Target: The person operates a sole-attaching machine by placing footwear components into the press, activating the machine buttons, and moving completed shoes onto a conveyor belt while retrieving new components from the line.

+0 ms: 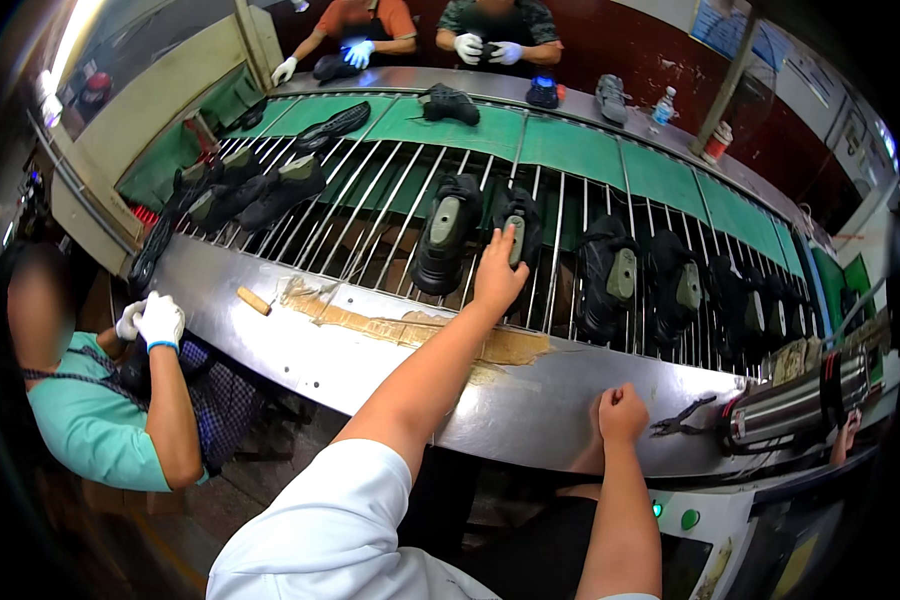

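While left hand [497, 275] touches black shoe [519, 225], pliers [682, 417] beside right fist [622, 412]

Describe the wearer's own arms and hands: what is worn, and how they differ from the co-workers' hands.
Both hands, left hand and right hand, are bare, no gloves, rings or watch visible. The left arm has a short white sleeve; forearms are uncovered. Nearby co-workers wear white gloves.

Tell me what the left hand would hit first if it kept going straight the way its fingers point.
The left hand already has its fingertips at the black shoe lying sole-up on the metal rod rack. That shoe comes first; whether the fingers touch it yet is unclear.
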### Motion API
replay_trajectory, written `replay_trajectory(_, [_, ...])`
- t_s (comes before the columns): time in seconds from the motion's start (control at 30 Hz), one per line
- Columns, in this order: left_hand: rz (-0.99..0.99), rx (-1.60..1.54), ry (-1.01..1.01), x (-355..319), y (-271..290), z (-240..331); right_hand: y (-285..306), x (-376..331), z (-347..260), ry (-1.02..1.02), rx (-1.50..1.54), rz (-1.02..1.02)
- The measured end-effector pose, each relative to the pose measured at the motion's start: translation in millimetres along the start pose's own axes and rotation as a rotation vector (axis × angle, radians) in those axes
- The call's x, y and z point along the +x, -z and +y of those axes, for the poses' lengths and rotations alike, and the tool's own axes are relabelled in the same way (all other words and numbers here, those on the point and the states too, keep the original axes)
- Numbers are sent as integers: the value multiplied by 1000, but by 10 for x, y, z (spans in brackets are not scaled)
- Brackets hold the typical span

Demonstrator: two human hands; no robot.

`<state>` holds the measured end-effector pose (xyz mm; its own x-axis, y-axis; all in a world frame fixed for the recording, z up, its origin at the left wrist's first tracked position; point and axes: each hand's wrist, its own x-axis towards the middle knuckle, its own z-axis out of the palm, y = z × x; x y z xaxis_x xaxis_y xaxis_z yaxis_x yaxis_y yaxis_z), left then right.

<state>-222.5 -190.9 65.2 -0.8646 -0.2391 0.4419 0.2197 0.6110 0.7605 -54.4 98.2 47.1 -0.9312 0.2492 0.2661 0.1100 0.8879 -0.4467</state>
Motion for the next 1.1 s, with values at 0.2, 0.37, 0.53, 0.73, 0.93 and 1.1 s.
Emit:
replay_trajectory(0.2, [-1,-17,-99,-337,472,3,-42,13,-30,1,-54,-8])
replay_trajectory(0.37, [-69,-15,92,-1033,1018,-334,-127,-10,35,57,-53,36])
replay_trajectory(0.53, [-68,-45,261,-1354,1290,-263,-63,-43,4,55,-72,-11])
replay_trajectory(0.73, [-85,111,217,-1276,1179,-219,-158,-70,179,71,-52,77])
replay_trajectory(0.93, [-168,243,258,-1236,1148,-273,-154,-14,86,4,-119,17])
replay_trajectory(1.1, [-199,238,275,-1215,993,-199,-24,-299,245,-23,47,58])
